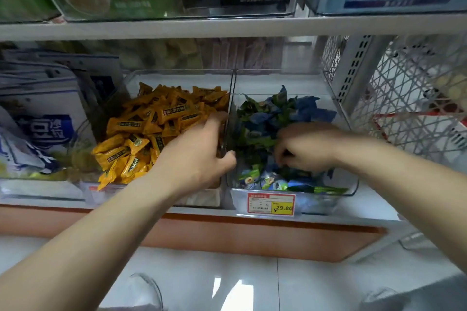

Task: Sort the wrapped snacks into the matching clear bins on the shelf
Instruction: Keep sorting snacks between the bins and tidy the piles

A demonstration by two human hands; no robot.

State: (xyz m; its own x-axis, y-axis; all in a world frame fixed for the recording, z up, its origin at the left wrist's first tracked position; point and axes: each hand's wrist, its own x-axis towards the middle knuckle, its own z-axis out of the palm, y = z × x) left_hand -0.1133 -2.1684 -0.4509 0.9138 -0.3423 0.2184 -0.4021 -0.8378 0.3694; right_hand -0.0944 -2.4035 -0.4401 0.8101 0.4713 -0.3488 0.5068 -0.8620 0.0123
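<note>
Item: head camera, wide-angle, worn on the person.
Facing: forward and down, square onto the lower shelf.
Range: close. Two clear bins sit side by side and fill mid-frame.
Top of frame: upper shelf board, seen slightly from beneath.
Bottom of frame: pale floor, directly under the viewer.
Right margin: white mesh side panel, lines bowed by the lens.
Forearms enter from the bottom corners; left hand and right hand sit near centre.
</note>
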